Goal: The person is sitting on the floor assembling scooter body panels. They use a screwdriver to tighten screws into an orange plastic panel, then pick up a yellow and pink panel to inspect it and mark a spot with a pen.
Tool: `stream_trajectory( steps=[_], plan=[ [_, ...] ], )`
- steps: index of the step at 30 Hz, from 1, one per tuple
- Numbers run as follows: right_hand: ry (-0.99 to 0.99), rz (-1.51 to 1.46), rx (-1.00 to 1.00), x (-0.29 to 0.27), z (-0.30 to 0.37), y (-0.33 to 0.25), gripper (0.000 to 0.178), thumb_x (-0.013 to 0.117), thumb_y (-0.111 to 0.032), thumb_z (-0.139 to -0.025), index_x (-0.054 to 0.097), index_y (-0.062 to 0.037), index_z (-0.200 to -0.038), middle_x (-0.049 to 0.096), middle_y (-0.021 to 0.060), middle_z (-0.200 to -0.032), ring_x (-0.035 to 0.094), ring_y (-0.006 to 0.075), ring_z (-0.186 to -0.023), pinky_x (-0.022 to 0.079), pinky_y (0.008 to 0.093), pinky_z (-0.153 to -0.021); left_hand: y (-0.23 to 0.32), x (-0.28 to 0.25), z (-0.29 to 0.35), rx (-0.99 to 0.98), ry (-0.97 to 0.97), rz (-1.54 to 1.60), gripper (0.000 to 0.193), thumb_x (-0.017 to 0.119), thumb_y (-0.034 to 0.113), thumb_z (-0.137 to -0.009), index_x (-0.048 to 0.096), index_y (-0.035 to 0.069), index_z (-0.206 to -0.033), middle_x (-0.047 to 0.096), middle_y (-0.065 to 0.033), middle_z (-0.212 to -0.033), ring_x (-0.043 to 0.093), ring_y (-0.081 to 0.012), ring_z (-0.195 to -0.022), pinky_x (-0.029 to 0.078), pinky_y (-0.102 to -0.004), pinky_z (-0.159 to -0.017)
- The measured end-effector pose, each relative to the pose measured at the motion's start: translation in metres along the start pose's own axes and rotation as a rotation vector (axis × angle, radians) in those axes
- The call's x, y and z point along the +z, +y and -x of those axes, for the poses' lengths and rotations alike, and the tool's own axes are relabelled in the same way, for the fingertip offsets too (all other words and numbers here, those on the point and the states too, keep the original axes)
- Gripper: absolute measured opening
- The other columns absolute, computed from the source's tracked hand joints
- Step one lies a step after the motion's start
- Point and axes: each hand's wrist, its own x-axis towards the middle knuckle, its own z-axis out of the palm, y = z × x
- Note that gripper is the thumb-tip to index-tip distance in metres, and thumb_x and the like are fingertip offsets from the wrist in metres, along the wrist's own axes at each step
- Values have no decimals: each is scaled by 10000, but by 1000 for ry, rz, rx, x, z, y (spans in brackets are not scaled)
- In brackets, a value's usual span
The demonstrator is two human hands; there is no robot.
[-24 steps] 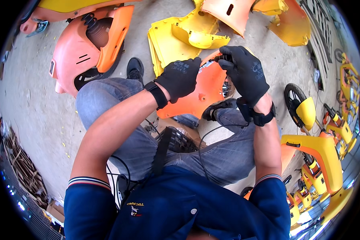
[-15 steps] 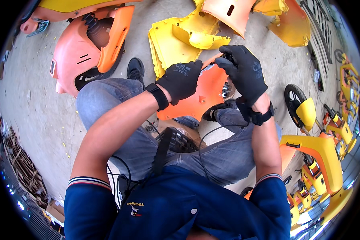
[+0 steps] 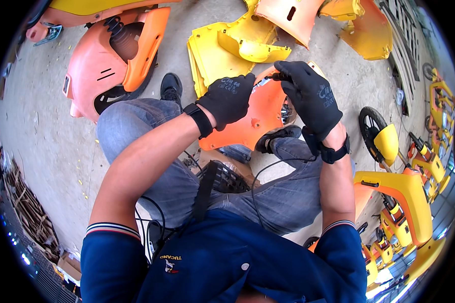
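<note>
Found right hand [image 3: 313, 98] grasping dark tool [image 3: 275, 77], left hand [image 3: 226, 100] curled over orange panel [image 3: 245, 132], hold unclear — judged begun, unfinished.

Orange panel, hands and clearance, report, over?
Left hand at orange panel, grip hidden. Right hand holding slim dark tool over panel. Yellow parts lie just beyond.

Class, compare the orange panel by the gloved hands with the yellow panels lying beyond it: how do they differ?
Colour: the orange panel is orange, the yellow panels bright yellow.
Number: the orange panel appears as one piece; the yellow panels overlap.
Handling: the left hand and right hand are at the orange panel; neither is at the yellow panels.
Shared: both have curved, shaped edges.
</note>
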Motion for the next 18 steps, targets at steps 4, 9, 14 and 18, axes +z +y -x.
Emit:
stream_trajectory(
  steps=[4, 9, 14, 18],
  plan=[
    [29, -64, 28, 7, 2, 2, 349, 658, 24, -837, 610, -43, -1175, 654, 139, -1004, 665, 304, -888, 535, 358, -750, 0, -4, 0, -61, -98, -2, 483, 617, 100, -815, 478, -27, -1260, 660, -243, -972, 648, -404, -879, 516, -471, -758],
    [56, -10, -11, 8, 1, 2, 307, 674, -5, -837, 615, -46, -1135, 655, 137, -962, 667, 301, -844, 533, 361, -706, -1, -1, 1, -63, -101, 0, 489, 617, 100, -815, 470, -27, -1264, 659, -239, -962, 646, -404, -876, 514, -472, -750],
    [93, 61, 151, 14, -2, -13, 203, 712, -130, -850, 599, -40, -993, 647, 145, -858, 656, 317, -761, 515, 382, -651, -4, 4, 3, 17, 15, -32, 312, 590, 64, -803, 519, -17, -1096, 678, -208, -865, 683, -372, -765, 541, -455, -668],
    [128, 104, 206, 22, -4, -14, 230, 727, -195, -857, 573, -38, -924, 633, 143, -788, 645, 322, -711, 504, 392, -626, -2, -1, 2, -58, -91, -19, 536, 627, 103, -814, 465, -29, -1307, 661, -229, -960, 647, -400, -873, 519, -462, -753]
  ],
)
